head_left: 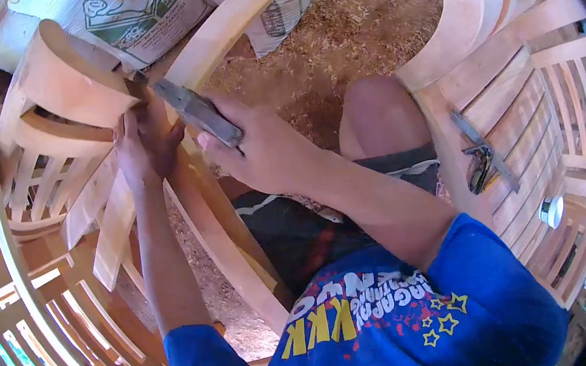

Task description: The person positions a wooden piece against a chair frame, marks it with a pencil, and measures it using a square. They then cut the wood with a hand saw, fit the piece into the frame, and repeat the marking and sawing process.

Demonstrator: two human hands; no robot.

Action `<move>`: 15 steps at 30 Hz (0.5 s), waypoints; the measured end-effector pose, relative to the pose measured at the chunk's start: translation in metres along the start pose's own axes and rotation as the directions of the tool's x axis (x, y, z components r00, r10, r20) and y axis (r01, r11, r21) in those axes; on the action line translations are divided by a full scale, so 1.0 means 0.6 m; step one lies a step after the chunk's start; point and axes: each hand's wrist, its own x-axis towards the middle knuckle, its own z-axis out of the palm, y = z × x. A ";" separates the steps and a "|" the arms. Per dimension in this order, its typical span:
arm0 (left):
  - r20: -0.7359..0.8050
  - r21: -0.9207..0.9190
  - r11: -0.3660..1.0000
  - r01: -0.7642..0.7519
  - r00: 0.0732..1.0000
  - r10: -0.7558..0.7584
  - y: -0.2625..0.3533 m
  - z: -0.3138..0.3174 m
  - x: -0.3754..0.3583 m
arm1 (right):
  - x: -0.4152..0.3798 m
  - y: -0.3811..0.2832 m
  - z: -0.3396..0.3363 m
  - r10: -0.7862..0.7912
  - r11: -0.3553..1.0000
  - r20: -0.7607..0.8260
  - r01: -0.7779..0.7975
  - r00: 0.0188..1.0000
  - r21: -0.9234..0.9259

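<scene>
My right hand [259,143] is closed around a dark grey, block-shaped tool [198,110], its long side running from upper left to lower right. Whether the tool has a handle is hidden by the hand. Close by on the left, my left hand [144,146] has its fingers curled at the end of a curved wooden armrest [76,81]. A small dark piece [139,88] shows just above those fingers; what they grip is mostly hidden. A curved wooden rail [229,22] passes beside both hands, with long wooden pieces [222,228] below it.
Slatted wooden furniture [524,125] stands at right, carrying a metal tool with a straight blade [487,152] and a small white round object [551,212]. Printed white sacks [141,19] lie at the top. Shavings cover the brown floor [367,13]. More slatted frames [89,310] crowd the left.
</scene>
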 end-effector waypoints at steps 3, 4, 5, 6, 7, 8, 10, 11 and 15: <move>0.006 -0.025 0.996 0.090 0.996 -0.090 0.018 -0.006 0.003 | -0.048 -0.014 -0.027 0.010 1.000 0.024 -0.010 1.000 -0.003; 0.002 -0.043 0.992 0.120 0.993 -0.120 0.023 -0.007 0.003 | -0.114 -0.019 -0.044 -0.018 1.000 0.004 0.018 1.000 -0.002; 0.008 -0.057 0.987 0.149 0.989 -0.149 0.024 -0.007 -0.001 | -0.176 -0.024 -0.063 0.025 0.999 0.028 -0.024 0.999 -0.024; -0.005 -0.032 0.990 0.136 0.991 -0.136 0.022 -0.005 -0.002 | -0.227 -0.029 -0.084 0.068 0.997 0.049 -0.066 0.996 -0.045; -0.011 -0.005 0.993 0.120 0.993 -0.120 0.020 -0.002 -0.004 | -0.265 -0.049 -0.110 0.098 0.993 0.079 -0.093 0.992 -0.068; -0.019 0.020 0.995 0.100 0.995 -0.099 0.017 -0.001 -0.004 | -0.282 -0.065 -0.124 0.126 0.989 0.104 -0.117 0.987 -0.091; -0.016 0.063 0.992 0.106 0.994 -0.105 0.015 -0.008 -0.008 | -0.238 -0.037 -0.093 0.003 1.000 0.031 -0.004 1.000 0.007; -0.017 0.079 0.992 0.100 0.995 -0.099 0.017 -0.007 -0.003 | -0.201 -0.020 -0.073 -0.058 0.997 -0.020 0.059 0.998 0.046; -0.049 -0.075 0.996 0.044 0.998 -0.048 0.004 0.009 -0.007 | 0.041 0.009 0.007 0.004 1.000 0.043 -0.004 0.999 -0.012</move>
